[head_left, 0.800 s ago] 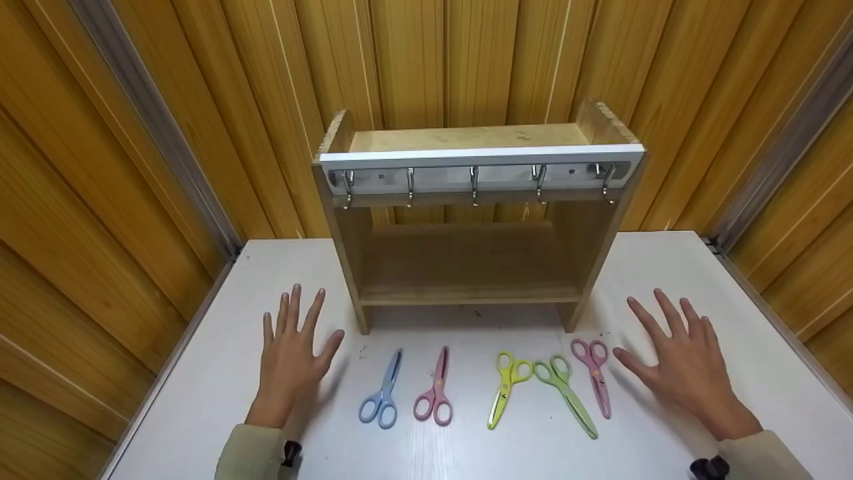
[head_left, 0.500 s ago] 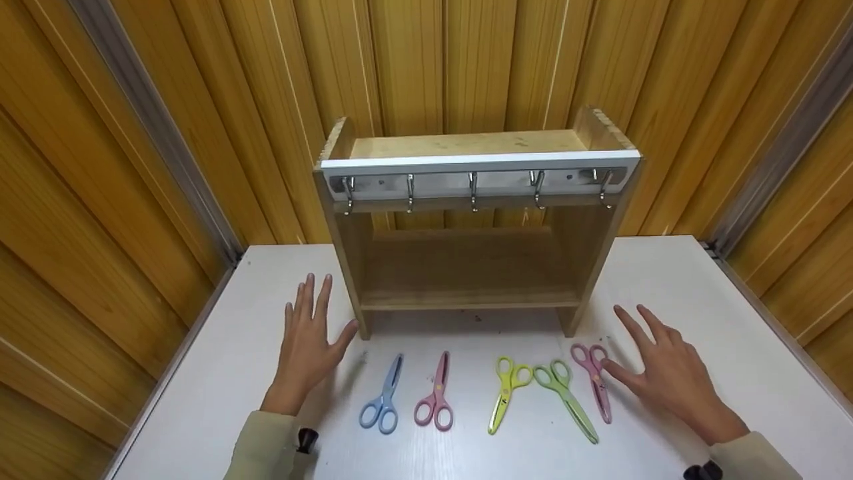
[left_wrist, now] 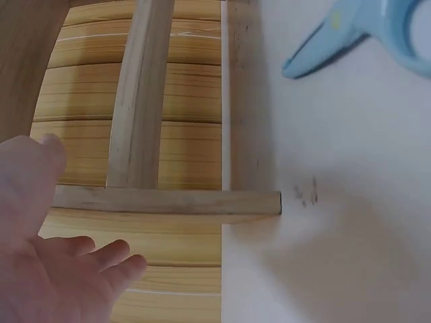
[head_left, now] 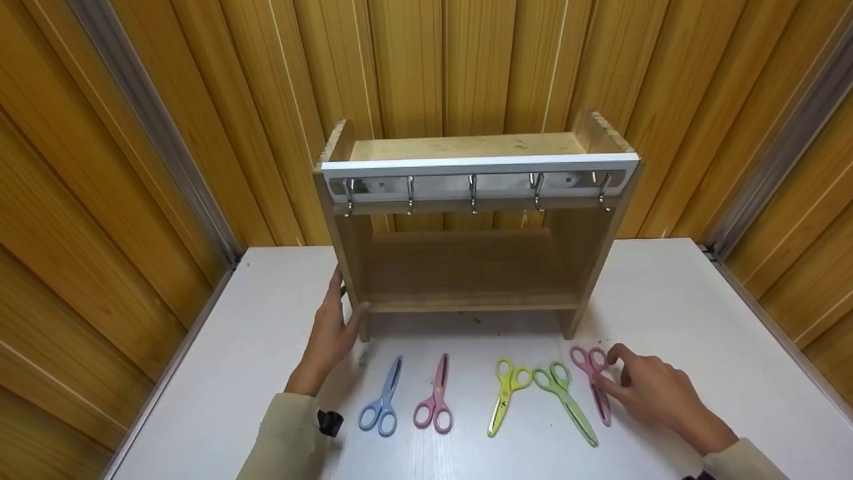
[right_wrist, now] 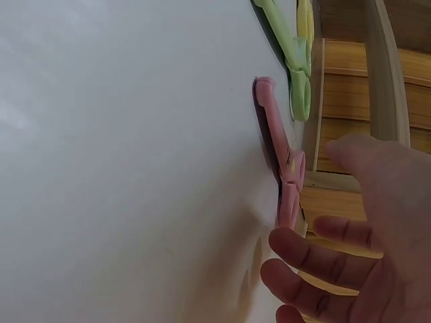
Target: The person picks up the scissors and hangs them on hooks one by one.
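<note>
A small wooden shelf [head_left: 473, 305] stands upright on the white table. My left hand [head_left: 330, 337] is at its left side panel, thumb near the front edge and fingers along the outside. In the left wrist view, the hand's fingers [left_wrist: 111, 256] are loosely extended. My right hand [head_left: 660, 387] is over the rightmost pink scissors [head_left: 603, 403], fingers bent towards the handles. The right wrist view has its index finger [right_wrist: 316, 259] close to the handle of those pink scissors [right_wrist: 276, 131], with a gap between thumb and fingers. These scissors lie flat, blades towards me.
A metal hook rail [head_left: 440, 181] spans the shelf's upper front. Blue scissors [head_left: 383, 403], another pink pair [head_left: 438, 387], yellow scissors [head_left: 504, 393] and green scissors [head_left: 570, 403] lie in a row before it. Wood-panelled walls [head_left: 476, 67] enclose the table [head_left: 266, 320].
My left hand has moved right and forward to the shelf's left panel. The right hand has come left and lower over the pink scissors, its spread fingers now bent.
</note>
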